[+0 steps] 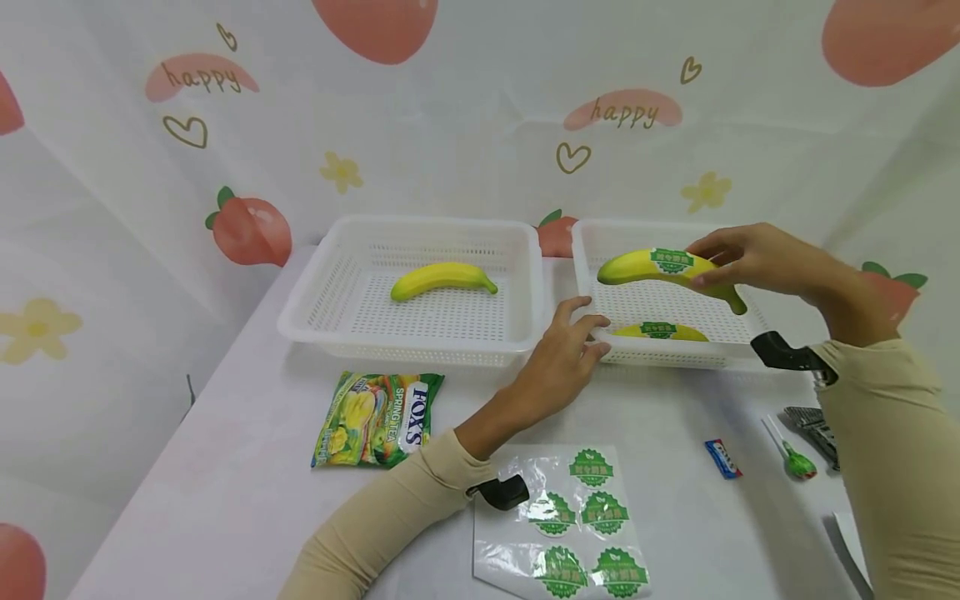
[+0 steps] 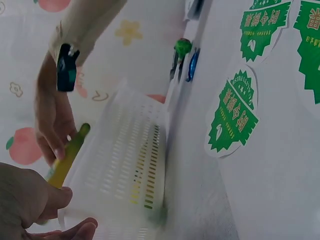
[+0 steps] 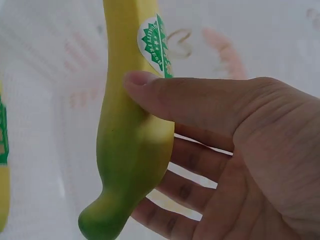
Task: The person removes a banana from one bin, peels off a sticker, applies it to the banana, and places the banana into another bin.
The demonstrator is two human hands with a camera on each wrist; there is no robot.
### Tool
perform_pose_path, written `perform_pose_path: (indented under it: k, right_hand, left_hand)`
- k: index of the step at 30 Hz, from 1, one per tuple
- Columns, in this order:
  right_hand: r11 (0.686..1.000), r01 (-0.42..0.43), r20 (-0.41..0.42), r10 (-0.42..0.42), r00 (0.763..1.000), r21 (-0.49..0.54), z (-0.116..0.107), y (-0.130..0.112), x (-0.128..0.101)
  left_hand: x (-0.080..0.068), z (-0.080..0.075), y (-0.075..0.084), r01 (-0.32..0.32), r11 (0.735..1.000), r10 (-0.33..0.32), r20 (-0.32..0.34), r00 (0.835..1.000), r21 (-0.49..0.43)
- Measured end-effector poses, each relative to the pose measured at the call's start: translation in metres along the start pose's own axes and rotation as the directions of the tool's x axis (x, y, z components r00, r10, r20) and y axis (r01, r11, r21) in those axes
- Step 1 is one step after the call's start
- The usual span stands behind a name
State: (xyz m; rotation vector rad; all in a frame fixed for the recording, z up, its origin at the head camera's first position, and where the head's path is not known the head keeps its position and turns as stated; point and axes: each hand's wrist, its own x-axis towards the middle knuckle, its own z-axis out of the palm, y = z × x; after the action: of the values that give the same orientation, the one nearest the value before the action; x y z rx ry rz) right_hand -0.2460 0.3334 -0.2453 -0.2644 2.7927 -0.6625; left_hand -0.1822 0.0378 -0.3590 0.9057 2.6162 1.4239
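Note:
My right hand [image 1: 757, 260] holds a yellow banana [image 1: 637, 265] bearing a green round label over the right white basket [image 1: 660, 358]. In the right wrist view the thumb [image 3: 190, 97] presses on the banana's side, with the other fingers behind it and the greenish stem end hanging down. Inside that basket lies another labelled banana [image 1: 686, 333]. My left hand [image 1: 562, 358] grips the same basket's near left corner, fingertips over the rim. A banana [image 1: 442, 279] with no label showing lies in the left white basket [image 1: 300, 325].
A sheet of green round stickers [image 1: 555, 542] lies at the table's front, partly under the left forearm. Left of it is a FOX'S candy bag [image 1: 378, 419]. A small blue packet [image 1: 723, 459], a green lollipop [image 1: 798, 464] and a dark wrapper [image 1: 813, 429] lie at right.

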Motion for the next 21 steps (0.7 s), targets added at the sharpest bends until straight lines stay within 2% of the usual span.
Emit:
perform_pose_path:
  k: [6, 11, 17, 21]
  right_hand:
    - [0.998, -0.034, 0.094, 0.029, 0.995, 0.047, 0.009, 0.018, 0.028]
    - [0.997, -0.064, 0.189, 0.053, 0.980, 0.048, 0.020, 0.030, 0.042]
    - [0.994, -0.103, 0.300, 0.087, 0.950, 0.037, 0.026, 0.029, 0.050]
    - [0.992, -0.130, 0.352, 0.123, 0.928, -0.004, 0.026, 0.028, 0.052]
  left_hand:
    - [0.000, 0.001, -0.001, 0.005, 1.000, -0.005, -0.002, 1.000, -0.003]
    - [-0.001, 0.002, 0.000, 0.009, 1.000, -0.009, -0.002, 1.000, 0.004]
    - [-0.001, 0.002, 0.001, 0.004, 1.000, -0.004, -0.002, 1.000, 0.021]
    - [-0.001, 0.002, 0.001, 0.005, 0.999, -0.005, -0.005, 1.000, 0.035]
